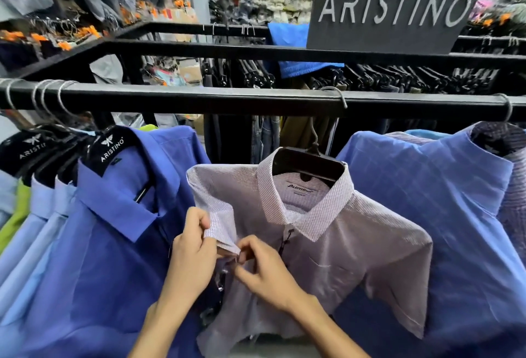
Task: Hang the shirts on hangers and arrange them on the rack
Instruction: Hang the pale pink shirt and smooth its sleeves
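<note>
black rack rail (256, 99) overhead; both hands' fingers (199, 224) pinching striped shirt (327, 244) placket, seemingly at a button

Lighting even, diffuse, moderately bright; source not visible. Soft shadows under shirt collars. Wide-angle distortion: black rail (256, 100) bows, worst toward 3 and 9 o'clock edges. Background stock at 12 o'clock soft, smeared. Mild glare on sign (398, 5) lettering.
</note>
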`<state>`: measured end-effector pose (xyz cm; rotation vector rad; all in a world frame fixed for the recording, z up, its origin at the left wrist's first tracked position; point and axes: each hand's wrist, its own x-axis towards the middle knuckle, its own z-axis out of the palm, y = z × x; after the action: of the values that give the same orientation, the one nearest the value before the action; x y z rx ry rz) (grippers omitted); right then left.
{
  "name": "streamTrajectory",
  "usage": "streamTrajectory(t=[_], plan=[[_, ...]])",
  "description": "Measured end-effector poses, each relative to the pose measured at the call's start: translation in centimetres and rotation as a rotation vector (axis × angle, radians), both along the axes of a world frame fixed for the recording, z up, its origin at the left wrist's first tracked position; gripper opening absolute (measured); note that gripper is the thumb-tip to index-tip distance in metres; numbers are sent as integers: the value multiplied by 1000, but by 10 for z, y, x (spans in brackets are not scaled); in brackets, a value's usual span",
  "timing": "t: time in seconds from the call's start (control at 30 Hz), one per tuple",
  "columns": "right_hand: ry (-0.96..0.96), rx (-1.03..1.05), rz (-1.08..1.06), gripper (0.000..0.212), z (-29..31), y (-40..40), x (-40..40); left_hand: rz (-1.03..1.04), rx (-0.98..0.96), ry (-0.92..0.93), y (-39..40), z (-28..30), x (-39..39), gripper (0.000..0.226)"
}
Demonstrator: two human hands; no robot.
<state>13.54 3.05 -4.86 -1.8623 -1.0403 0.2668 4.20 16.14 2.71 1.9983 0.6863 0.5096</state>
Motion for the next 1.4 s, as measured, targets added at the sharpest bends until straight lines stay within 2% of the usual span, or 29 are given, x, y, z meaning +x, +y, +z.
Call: streamTrajectory(t=[0.07, 0.2, 0.27, 0.4, 0.5, 0.6, 0.7, 0.73, 0.83, 0.93, 1.07, 1.17, 1.23, 1.33, 1.4], plan=[[8, 22, -45, 14, -2, -1, 5, 12, -37, 2, -3, 5, 2, 27], [348, 145, -91, 21, -1, -3, 8, 20, -114, -12, -1, 10, 6, 34], [427, 200, -176, 23, -7, -3, 9, 54, -109, -12, 1, 14, 6, 35], [398, 206, -442, 22, -14, -2, 13, 53, 16, 110, 7, 15, 6, 38], [366, 187, -497, 20, -15, -2, 13, -34, 159, 276, 8, 14, 5, 40], [320, 160, -578, 15, -18, -4, 12, -118, 277, 304, 5, 20, 5, 36], [369, 215, -609, 19, -20, -5, 5, -268, 448, 341, -2, 24, 8, 38], [396, 237, -610, 21, -21, -3, 1, -284, 441, 308, -5, 24, 9, 40], [423, 260, -582, 27, -25, 2, -12, -225, 224, 153, -4, 23, 14, 47], [296, 229, -518, 30, -26, 3, -21, -186, 78, 103, 2, 21, 20, 53], [82, 191, -480, 21, -25, 0, -21, -86, 9, 132, 17, 19, 20, 54], [41, 182, -411, 16, -16, 1, -17, -172, 132, 196, 21, 18, 21, 46], [-29, 180, -343, 16, -11, 0, -15, -204, 220, 173, 14, 20, 21, 39], [-144, 139, -291, 18, -8, -2, -14, 72, 502, 69, 3, 26, 20, 30], [-125, 150, -319, 20, -4, -3, -15, 256, 555, 6, 2, 31, 19, 27]])
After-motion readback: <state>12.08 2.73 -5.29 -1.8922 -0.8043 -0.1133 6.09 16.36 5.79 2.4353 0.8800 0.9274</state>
